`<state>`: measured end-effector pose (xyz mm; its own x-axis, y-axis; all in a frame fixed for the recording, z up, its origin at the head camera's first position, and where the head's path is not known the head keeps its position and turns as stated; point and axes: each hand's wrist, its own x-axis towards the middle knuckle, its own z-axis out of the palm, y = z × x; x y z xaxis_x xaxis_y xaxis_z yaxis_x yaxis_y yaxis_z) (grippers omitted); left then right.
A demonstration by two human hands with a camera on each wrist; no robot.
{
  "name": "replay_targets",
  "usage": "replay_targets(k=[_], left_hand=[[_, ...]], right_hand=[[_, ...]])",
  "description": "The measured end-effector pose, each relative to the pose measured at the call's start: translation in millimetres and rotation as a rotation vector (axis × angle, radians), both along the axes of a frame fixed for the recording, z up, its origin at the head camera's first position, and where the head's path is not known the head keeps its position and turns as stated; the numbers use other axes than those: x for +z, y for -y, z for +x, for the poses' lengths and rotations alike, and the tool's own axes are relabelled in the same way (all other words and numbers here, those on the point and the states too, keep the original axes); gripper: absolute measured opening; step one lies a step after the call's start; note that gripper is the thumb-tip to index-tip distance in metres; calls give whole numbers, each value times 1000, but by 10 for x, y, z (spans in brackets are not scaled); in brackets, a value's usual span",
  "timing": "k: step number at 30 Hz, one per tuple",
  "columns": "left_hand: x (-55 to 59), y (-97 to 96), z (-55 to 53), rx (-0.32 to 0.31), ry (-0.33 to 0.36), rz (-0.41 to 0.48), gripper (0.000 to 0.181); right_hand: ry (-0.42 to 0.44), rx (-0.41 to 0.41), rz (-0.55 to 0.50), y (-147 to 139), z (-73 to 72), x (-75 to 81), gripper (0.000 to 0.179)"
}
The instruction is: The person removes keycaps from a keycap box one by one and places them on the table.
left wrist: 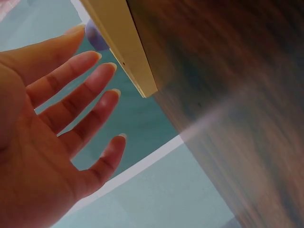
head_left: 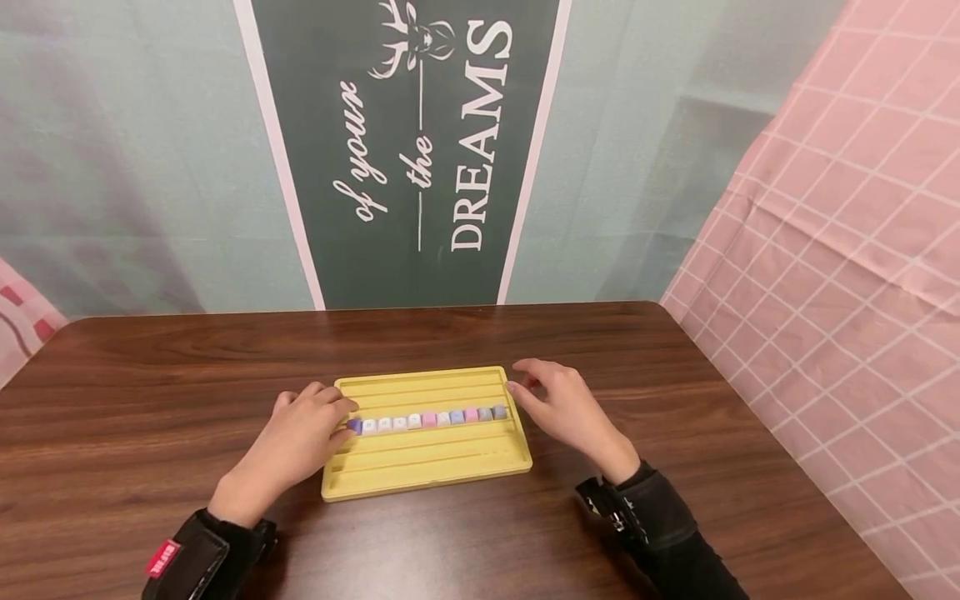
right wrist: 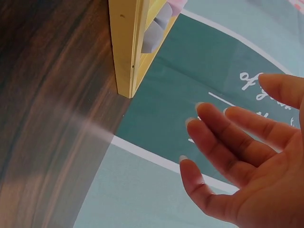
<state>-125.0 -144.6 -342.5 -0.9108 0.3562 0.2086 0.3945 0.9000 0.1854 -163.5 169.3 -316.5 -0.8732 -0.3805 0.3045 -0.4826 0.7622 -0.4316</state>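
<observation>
A shallow yellow tray (head_left: 427,467) with long grooves lies on the table. Along its middle runs a row of small keycaps (head_left: 415,421) in white, pink, blue and grey, with a purple keycap (head_left: 355,427) at the left end. My left hand (head_left: 303,429) is over the tray's left edge, its thumb tip right at the purple keycap (left wrist: 96,38) in the left wrist view, its other fingers loosely spread. Just beyond the tray's right edge hovers my right hand (head_left: 558,404), fingers relaxed and holding nothing, near the grey keycap (head_left: 499,412) at that end.
The dark wood table (head_left: 180,392) reaches back to a green and pale blue cloth backdrop (head_left: 615,150) with white lettering. Pink checked cloth (head_left: 862,250) hangs along the right side. Both wrists wear black straps (head_left: 202,554).
</observation>
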Motion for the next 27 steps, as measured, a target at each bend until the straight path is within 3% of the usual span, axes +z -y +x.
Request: replay_targets(k=[27], left_hand=[[-36,-80,19,-21,-35,-88,16]], right_hand=[[-7,107,21,9,9,-84,29]])
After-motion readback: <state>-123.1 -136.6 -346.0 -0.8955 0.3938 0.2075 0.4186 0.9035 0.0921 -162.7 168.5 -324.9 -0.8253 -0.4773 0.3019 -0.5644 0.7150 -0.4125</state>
